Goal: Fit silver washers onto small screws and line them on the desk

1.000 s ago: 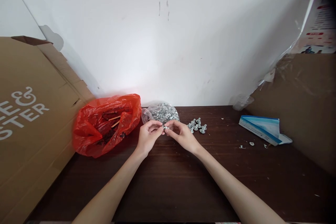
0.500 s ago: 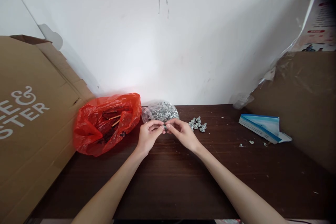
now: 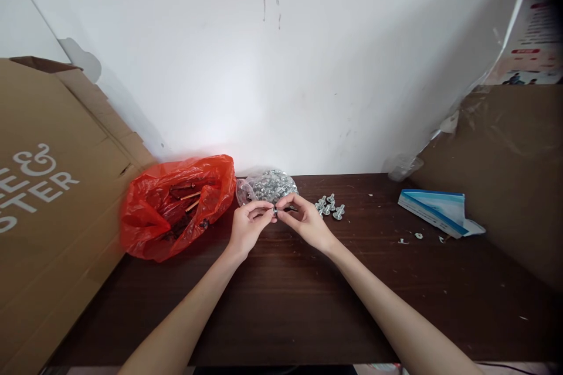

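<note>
My left hand (image 3: 247,227) and my right hand (image 3: 307,224) meet over the dark wooden table (image 3: 290,299), fingertips pinched together on one small metal screw piece (image 3: 275,210). Just behind them lies a clear plastic bag of silver hardware (image 3: 270,185). A small cluster of assembled silver screws (image 3: 329,207) lies to the right of my right hand. A red plastic bag (image 3: 176,205) holding long copper-coloured bolts sits to the left of my left hand.
A large brown cardboard box (image 3: 48,199) leans at the left. A blue and white paper packet (image 3: 437,211) lies at the right, with bits of white scrap near it. A brown panel (image 3: 510,170) stands at the right. A white wall is behind.
Both hands stay pinched on the small metal piece with slight finger shifts. The view has drifted a little; nothing on the table has moved.
</note>
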`<action>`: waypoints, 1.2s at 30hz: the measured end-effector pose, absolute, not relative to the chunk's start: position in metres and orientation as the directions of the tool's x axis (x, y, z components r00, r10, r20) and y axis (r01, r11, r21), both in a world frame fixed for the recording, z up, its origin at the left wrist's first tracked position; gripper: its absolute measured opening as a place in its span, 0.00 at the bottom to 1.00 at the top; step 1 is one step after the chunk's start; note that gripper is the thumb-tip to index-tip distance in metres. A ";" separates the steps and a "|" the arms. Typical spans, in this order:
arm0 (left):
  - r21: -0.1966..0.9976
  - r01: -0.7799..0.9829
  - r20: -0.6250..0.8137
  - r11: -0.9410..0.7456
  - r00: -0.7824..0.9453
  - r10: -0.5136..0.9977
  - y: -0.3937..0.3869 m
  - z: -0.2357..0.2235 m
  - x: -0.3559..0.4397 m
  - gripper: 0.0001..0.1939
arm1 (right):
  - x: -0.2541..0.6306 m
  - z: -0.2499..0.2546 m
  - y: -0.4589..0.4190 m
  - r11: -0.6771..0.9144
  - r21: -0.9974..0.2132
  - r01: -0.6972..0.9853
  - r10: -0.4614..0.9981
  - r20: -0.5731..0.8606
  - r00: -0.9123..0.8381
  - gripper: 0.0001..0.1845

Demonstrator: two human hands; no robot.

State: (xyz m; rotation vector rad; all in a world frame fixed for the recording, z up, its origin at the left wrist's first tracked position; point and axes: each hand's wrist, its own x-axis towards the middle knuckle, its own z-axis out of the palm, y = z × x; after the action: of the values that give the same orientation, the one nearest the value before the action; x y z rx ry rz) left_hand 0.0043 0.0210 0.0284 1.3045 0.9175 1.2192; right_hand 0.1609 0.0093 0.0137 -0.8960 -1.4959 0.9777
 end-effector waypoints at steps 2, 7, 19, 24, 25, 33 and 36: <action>0.984 -0.120 0.150 -0.130 0.178 0.972 0.022 0.028 0.004 0.10 | 0.162 0.014 0.010 0.348 -0.937 0.027 0.930 0.342 -0.136 0.12; 0.982 -0.105 0.171 -0.154 0.169 0.971 0.023 0.027 0.002 0.10 | 0.162 0.014 0.011 0.289 -0.957 0.028 0.938 0.277 -0.207 0.13; 0.981 -0.110 0.175 -0.158 0.171 0.970 0.024 0.025 0.002 0.10 | 0.159 0.012 0.011 0.301 -0.949 -0.091 0.934 0.313 -0.174 0.15; 0.981 -0.097 0.183 -0.168 0.175 0.967 0.024 0.024 0.002 0.10 | 0.157 0.009 0.013 0.212 -0.969 -0.126 0.951 0.234 -0.203 0.15; 0.981 -0.100 0.183 -0.167 0.175 0.967 0.024 0.024 0.003 0.10 | 0.157 0.008 0.013 0.220 -0.968 -0.122 0.949 0.241 -0.205 0.14; 0.981 -0.107 0.176 -0.159 0.165 0.970 0.022 0.027 0.003 0.10 | 0.155 0.009 0.013 0.246 -0.955 -0.167 0.951 0.271 -0.149 0.15; 0.980 -0.106 0.185 -0.169 0.169 0.968 0.020 0.027 0.004 0.10 | 0.154 0.008 0.014 0.215 -0.962 -0.168 0.954 0.244 -0.174 0.15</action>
State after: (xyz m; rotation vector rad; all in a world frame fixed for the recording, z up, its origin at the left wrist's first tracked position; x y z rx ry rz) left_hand 0.0036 0.0202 0.0268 1.3487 0.9200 1.2430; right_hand 0.1539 0.0137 0.0077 -0.8304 -1.3381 1.2366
